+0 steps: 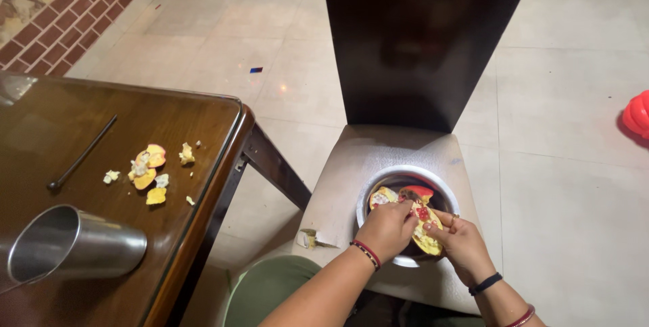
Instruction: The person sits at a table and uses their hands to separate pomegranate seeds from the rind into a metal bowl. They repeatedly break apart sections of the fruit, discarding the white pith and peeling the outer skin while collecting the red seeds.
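A steel bowl (405, 173) sits on the pale seat of a chair (351, 165) in front of me. Both hands are over the bowl. My left hand (387, 229) and my right hand (460, 240) grip a broken pomegranate piece (424, 227) between them, its yellow pith and red seeds showing. More pomegranate pieces (399, 195) lie inside the bowl. My left wrist wears red and black bangles, my right wrist a black band and a red bangle.
A dark wooden table (169, 117) stands at the left with pomegranate peel scraps (150, 173), a thin dark rod (84, 153) and a steel tumbler (71, 244) lying on its side. The chair's dark backrest (419, 36) rises behind the bowl. A red object (637, 114) lies on the tiled floor.
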